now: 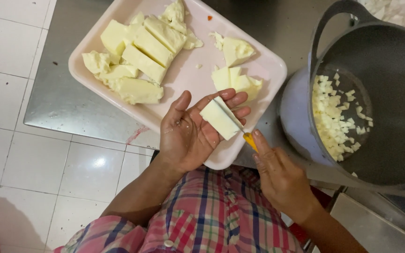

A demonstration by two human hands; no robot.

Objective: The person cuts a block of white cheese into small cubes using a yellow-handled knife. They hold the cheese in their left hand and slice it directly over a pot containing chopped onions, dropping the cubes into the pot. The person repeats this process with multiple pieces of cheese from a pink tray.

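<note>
A grey pot (pixel 385 70) is standing at my right on the steel table (pixel 62 103), holding small white cubes (pixel 336 119). The pale pink tray (pixel 268 70) is lying in front of me, carrying white cheese blocks (pixel 141 51). My left hand (pixel 193 131) is lying open, palm up, cradling one rectangular cheese slab (pixel 220 119) on its fingers above the tray's near edge. My right hand (pixel 280 175) is gripping a yellow-handled knife (pixel 248 139), its blade pressing into the slab.
</note>
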